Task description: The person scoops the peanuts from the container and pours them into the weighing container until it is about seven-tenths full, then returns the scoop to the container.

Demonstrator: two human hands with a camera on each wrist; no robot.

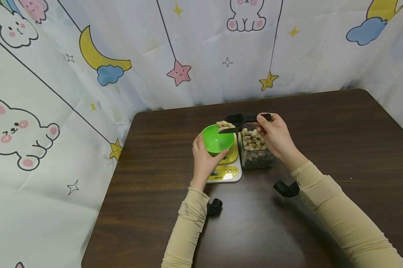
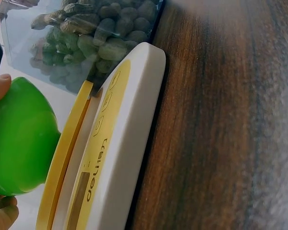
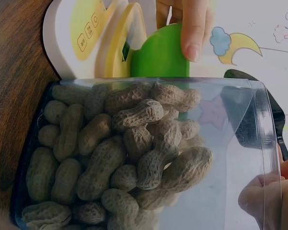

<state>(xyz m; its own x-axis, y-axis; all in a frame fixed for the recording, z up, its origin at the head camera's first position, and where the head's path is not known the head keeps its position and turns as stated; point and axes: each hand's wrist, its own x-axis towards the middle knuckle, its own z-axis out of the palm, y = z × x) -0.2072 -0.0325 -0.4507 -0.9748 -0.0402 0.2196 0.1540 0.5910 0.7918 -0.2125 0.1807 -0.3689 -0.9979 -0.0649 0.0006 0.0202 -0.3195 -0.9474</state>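
A black plastic scoop (image 1: 240, 121) with a straight handle is up over the dark brown wooden table (image 1: 141, 193), near its far edge and about midway between its two far corners. Its long side runs left to right, nearly in line with that far edge. The handle points to the table's right edge, and the wide mouth points to the left edge — right over the rim of a round, bright green bowl (image 1: 216, 143). Some tan peanuts in bumpy shells (image 1: 225, 125) lie in the mouth. I cannot tell if the scoop touches the bowl.

The right hand (image 1: 276, 136) pinches the handle with thumb and fingers. Its arm, in a long beige sleeve (image 1: 342, 212), slants in from the near right.

The left hand (image 1: 204, 156) holds the bowl, with its thumb and fingers spread apart on two sides. Its arm, in a beige sleeve too, comes from the near side and leans a little right.

The bowl's bottom sits on a flat white and yellow kitchen scale (image 1: 233, 178). Just right of the scale is a clear plastic box (image 1: 256, 163) — it holds lots more peanuts.
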